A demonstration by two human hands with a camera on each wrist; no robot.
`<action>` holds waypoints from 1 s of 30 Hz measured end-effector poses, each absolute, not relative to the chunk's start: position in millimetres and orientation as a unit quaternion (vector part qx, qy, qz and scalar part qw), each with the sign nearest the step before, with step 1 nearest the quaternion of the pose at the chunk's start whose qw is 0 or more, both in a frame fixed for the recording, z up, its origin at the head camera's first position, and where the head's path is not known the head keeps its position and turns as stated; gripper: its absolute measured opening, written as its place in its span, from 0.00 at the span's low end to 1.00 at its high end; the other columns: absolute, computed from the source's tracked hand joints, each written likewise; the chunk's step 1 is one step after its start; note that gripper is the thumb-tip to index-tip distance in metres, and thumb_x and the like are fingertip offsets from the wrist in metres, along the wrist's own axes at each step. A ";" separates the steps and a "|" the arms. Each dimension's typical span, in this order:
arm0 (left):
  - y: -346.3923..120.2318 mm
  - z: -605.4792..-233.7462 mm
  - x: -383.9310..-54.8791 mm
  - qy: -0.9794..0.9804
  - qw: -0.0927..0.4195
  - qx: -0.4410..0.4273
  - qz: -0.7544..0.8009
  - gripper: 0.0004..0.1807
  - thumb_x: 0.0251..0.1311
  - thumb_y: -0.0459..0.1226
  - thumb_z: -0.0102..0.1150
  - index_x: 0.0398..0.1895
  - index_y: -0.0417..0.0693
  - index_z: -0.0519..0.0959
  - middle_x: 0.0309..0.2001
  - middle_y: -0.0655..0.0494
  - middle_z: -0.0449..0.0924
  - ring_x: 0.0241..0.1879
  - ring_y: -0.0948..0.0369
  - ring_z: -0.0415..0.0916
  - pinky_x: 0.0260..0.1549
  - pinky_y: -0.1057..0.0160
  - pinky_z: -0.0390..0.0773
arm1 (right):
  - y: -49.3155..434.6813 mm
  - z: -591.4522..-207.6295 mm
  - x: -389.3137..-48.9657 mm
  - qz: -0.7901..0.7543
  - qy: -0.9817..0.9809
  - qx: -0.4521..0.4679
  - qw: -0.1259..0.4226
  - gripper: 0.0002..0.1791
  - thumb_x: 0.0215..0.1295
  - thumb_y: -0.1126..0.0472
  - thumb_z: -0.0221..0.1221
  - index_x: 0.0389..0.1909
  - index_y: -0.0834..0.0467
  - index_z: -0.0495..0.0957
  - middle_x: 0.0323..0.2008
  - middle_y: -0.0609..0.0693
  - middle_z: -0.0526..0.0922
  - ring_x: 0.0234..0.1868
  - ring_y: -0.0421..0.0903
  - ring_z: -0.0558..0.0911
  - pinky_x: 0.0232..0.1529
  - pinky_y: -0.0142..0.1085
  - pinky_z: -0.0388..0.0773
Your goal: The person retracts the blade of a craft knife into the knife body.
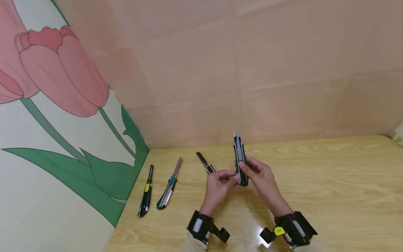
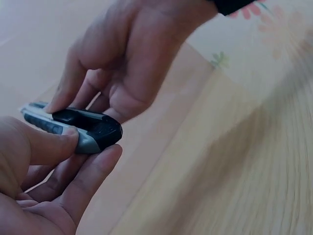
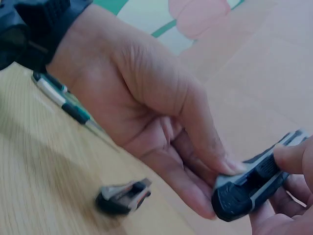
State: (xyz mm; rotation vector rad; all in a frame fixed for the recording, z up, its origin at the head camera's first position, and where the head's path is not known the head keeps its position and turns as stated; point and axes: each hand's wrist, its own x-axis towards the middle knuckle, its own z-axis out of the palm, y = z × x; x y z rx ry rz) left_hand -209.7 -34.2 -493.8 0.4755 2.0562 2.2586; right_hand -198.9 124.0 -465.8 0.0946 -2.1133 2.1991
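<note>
A grey-and-black snap-off utility knife (image 1: 240,154) is held up over the table between both hands, its narrow tip pointing up and away. My left hand (image 1: 218,187) pinches the black butt end between thumb and fingers. Higher along the body, my right hand (image 1: 264,180) grips the knife, thumb on the side facing me. In the right wrist view, the right thumb (image 3: 293,159) presses beside the ribbed dark slider (image 3: 266,166). The left wrist view shows the black end cap (image 2: 110,132) close up, with left fingers under it.
On the wooden table (image 1: 330,189), left of the hands, lie a black-and-yellow utility knife (image 1: 146,196), a silver-and-teal one with its blade out (image 1: 170,187), and another (image 1: 205,162) partly behind my left hand. A pinkish sheet (image 1: 252,70) hangs behind; a tulip-patterned wall (image 1: 63,133) borders the left.
</note>
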 end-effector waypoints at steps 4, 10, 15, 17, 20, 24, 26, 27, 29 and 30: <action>-31.9 -488.5 -207.6 0.663 0.023 0.152 0.733 0.10 0.53 0.34 0.65 0.38 0.39 0.83 0.37 0.37 0.85 0.32 0.47 0.84 0.35 0.42 0.82 | 125.7 -461.1 -198.0 0.738 -0.672 0.044 0.043 0.24 0.65 0.49 0.55 0.58 0.57 0.73 0.54 0.62 0.80 0.53 0.49 0.80 0.50 0.25 0.76; -26.6 -489.5 -206.5 0.675 0.015 0.156 0.721 0.10 0.52 0.31 0.65 0.38 0.38 0.83 0.35 0.35 0.85 0.30 0.48 0.84 0.32 0.46 0.84 | 126.1 -464.0 -199.1 0.750 -0.659 0.019 0.054 0.23 0.66 0.49 0.54 0.56 0.58 0.74 0.51 0.62 0.82 0.50 0.51 0.81 0.48 0.27 0.79; -24.8 -493.9 -207.9 0.683 0.006 0.148 0.715 0.09 0.52 0.30 0.65 0.38 0.40 0.84 0.35 0.38 0.86 0.30 0.48 0.84 0.32 0.44 0.83 | 123.5 -464.9 -198.2 0.762 -0.644 0.035 0.061 0.22 0.66 0.53 0.55 0.57 0.60 0.73 0.53 0.64 0.80 0.52 0.52 0.80 0.50 0.29 0.79; -24.5 -495.1 -208.4 0.679 0.000 0.146 0.719 0.09 0.52 0.30 0.64 0.38 0.39 0.84 0.36 0.38 0.86 0.31 0.47 0.84 0.32 0.43 0.83 | 122.0 -464.9 -197.6 0.765 -0.638 0.051 0.068 0.22 0.67 0.55 0.54 0.58 0.61 0.72 0.54 0.65 0.79 0.53 0.53 0.80 0.51 0.30 0.78; -23.8 -494.3 -208.6 0.670 -0.012 0.147 0.727 0.09 0.52 0.29 0.65 0.37 0.37 0.83 0.36 0.36 0.85 0.31 0.45 0.83 0.31 0.43 0.83 | 119.5 -464.9 -197.6 0.765 -0.635 0.067 0.085 0.21 0.67 0.56 0.54 0.58 0.62 0.71 0.54 0.66 0.78 0.53 0.53 0.80 0.51 0.31 0.78; -25.3 -492.0 -208.9 0.670 -0.019 0.138 0.729 0.08 0.51 0.29 0.65 0.36 0.36 0.84 0.36 0.36 0.85 0.30 0.44 0.83 0.31 0.41 0.82 | 113.5 -467.3 -197.8 0.763 -0.634 0.074 0.102 0.22 0.68 0.58 0.53 0.60 0.61 0.69 0.55 0.67 0.78 0.53 0.53 0.80 0.50 0.30 0.79; -28.6 -490.9 -209.7 0.670 -0.019 0.132 0.730 0.08 0.52 0.30 0.65 0.37 0.38 0.84 0.36 0.39 0.86 0.30 0.46 0.83 0.32 0.40 0.81 | 108.9 -467.3 -197.5 0.763 -0.633 0.077 0.106 0.22 0.68 0.60 0.53 0.62 0.61 0.68 0.56 0.67 0.77 0.54 0.53 0.79 0.50 0.29 0.78; -30.4 -490.4 -210.0 0.667 -0.017 0.133 0.733 0.08 0.52 0.31 0.65 0.37 0.39 0.84 0.37 0.39 0.86 0.30 0.47 0.83 0.32 0.40 0.81 | 107.8 -467.1 -196.6 0.764 -0.631 0.084 0.105 0.23 0.68 0.61 0.53 0.63 0.60 0.67 0.57 0.66 0.77 0.55 0.53 0.78 0.51 0.29 0.78; -33.3 -488.7 -210.3 0.651 -0.012 0.138 0.746 0.09 0.53 0.32 0.65 0.38 0.40 0.84 0.38 0.39 0.86 0.32 0.46 0.83 0.33 0.42 0.82 | 108.2 -465.3 -195.2 0.764 -0.629 0.104 0.100 0.24 0.68 0.62 0.52 0.65 0.58 0.65 0.58 0.65 0.75 0.57 0.53 0.77 0.52 0.29 0.77; -34.2 -487.0 -210.3 0.648 -0.010 0.145 0.748 0.09 0.53 0.33 0.65 0.39 0.42 0.84 0.38 0.40 0.86 0.32 0.48 0.84 0.33 0.45 0.83 | 110.0 -463.7 -194.4 0.761 -0.631 0.112 0.097 0.24 0.68 0.62 0.52 0.65 0.57 0.65 0.59 0.64 0.75 0.58 0.53 0.76 0.53 0.29 0.77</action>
